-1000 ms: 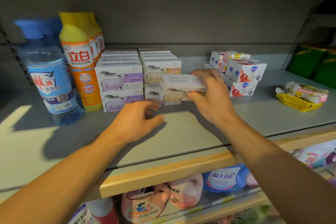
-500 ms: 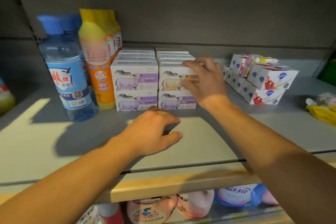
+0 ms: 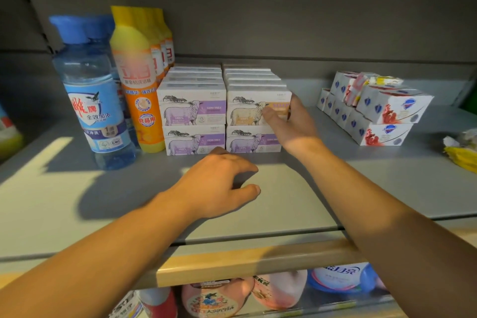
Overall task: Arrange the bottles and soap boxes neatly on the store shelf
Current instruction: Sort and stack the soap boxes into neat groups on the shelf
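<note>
The right hand (image 3: 291,124) pinches the tan-labelled white cardboard soap box (image 3: 258,107) topping the stack; the left hand (image 3: 219,186), fingers loosely curled and holding nothing, rests on the grey metal shelf (image 3: 77,201) just before it.

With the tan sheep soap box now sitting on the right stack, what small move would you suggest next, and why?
Probably let the right hand release and draw back: the tan sheep-print soap box already sits square on the purple sheep-print box, its front about level with the neighbouring purple stack. The left hand rests idle on the grey shelf.
</note>
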